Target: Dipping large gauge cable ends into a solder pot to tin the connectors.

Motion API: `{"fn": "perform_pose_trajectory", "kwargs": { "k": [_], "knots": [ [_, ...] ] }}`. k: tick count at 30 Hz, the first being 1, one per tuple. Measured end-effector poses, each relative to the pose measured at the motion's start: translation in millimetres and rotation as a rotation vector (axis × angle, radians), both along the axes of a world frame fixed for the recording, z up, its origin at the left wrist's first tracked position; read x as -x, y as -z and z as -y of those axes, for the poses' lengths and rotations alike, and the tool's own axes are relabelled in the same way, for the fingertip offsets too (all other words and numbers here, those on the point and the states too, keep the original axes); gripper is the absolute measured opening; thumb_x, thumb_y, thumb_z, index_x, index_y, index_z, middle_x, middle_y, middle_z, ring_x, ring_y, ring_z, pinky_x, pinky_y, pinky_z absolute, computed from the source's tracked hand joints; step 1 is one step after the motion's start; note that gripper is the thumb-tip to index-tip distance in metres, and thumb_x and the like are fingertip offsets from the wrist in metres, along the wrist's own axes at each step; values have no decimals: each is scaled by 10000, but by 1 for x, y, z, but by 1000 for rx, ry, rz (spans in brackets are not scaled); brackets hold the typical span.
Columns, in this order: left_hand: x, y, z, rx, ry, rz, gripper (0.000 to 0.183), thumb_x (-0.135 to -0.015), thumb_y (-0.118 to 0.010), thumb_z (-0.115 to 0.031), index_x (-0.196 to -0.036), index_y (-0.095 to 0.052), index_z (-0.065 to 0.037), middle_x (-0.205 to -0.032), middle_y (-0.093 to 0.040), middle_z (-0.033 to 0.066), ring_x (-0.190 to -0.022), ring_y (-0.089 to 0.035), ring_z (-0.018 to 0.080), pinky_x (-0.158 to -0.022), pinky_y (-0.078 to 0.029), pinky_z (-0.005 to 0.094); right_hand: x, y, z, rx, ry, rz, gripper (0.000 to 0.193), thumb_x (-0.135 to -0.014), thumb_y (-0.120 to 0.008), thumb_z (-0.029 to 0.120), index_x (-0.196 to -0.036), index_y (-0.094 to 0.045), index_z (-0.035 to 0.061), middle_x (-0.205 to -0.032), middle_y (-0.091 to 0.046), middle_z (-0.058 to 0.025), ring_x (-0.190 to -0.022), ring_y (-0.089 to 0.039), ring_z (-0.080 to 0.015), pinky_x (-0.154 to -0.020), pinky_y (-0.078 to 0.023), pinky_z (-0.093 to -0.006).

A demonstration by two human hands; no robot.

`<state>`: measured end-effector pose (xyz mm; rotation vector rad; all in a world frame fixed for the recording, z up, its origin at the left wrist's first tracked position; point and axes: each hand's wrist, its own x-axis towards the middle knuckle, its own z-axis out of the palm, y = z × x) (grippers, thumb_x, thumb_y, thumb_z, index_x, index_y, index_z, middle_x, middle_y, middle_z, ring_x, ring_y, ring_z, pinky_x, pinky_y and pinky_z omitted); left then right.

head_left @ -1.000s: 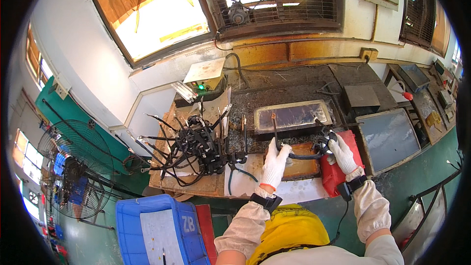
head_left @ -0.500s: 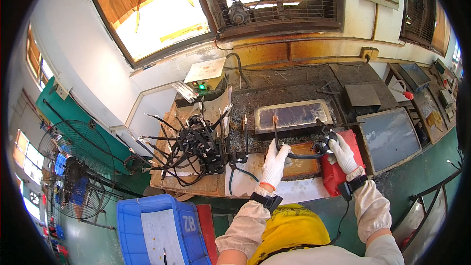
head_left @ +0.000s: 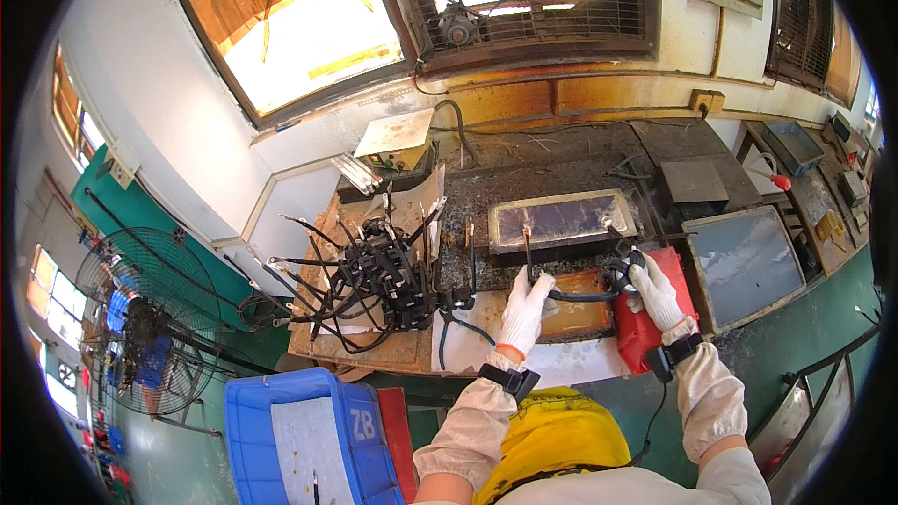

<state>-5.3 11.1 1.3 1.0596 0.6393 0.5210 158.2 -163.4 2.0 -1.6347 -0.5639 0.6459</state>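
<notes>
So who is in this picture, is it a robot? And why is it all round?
No robot here, just a person in white gloves. A wide fisheye camera on the person's head looks down, which makes everything look round and bendy. The left hand and right hand hold a black cable over the workbench. On it are a heap of black cables, a rectangular framed tray and a red container.

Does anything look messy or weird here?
Yes: the black cables on the left lie in a tangle, ends sticking out in different directions, and the wall strip at the back has dirty-looking orange-brown stains.
</notes>
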Motion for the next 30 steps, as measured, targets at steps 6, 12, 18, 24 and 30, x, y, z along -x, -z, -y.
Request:
{"fn": "perform_pose_trajectory", "kwargs": {
  "k": [6, 12, 18, 24, 30],
  "knots": [
    [-1, 4, -2, 16, -5, -6, 350, -868, -572, -256, -1161, -484, -85, -852, -547, -5, -650, -492, 59, -567, -454, 224, 1, -2, -1, 15, 8, 3, 490, -919, -490, 316, -1315, -375, 51, -828, -594, -36, -515, -533, -74, -459, -463, -200],
    [0, 4, -4, 28, 30, -9, 317, -872, -572, -257, -1134, -501, -92, -842, -547, -11, -643, -488, 53, -567, -456, 224, 0, 1, -1, -9, -7, 4, 487, -927, -482, 323, -1317, -372, 53, -810, -586, -28, -510, -527, -67, -454, -454, -189],
    [-4, 4, -8, 25, 38, -25, 279, -882, -559, -263, -1104, -523, -99, -831, -544, -21, -629, -481, 54, -568, -457, 226, 1, -1, -1, -7, -4, -4, 489, -927, -484, 326, -1317, -370, 54, -816, -585, -26, -509, -522, -64, -451, -454, -187],
    [-5, 8, -10, 15, 38, -28, 288, -884, -555, -272, -1108, -522, -95, -813, -536, -23, -608, -471, 60, -558, -464, 236, 0, 0, -1, 3, -1, -3, 494, -925, -487, 328, -1318, -366, 55, -820, -586, -26, -517, -523, -63, -453, -455, -187],
    [-8, 14, -11, -66, 12, -29, 308, -883, -556, -282, -1111, -519, -78, -805, -537, -12, -599, -473, 60, -552, -475, 239, 1, -2, -1, -1, -7, 0, 494, -925, -487, 332, -1318, -368, 57, -820, -586, -25, -520, -523, -62, -457, -457, -187]
  ]
}}
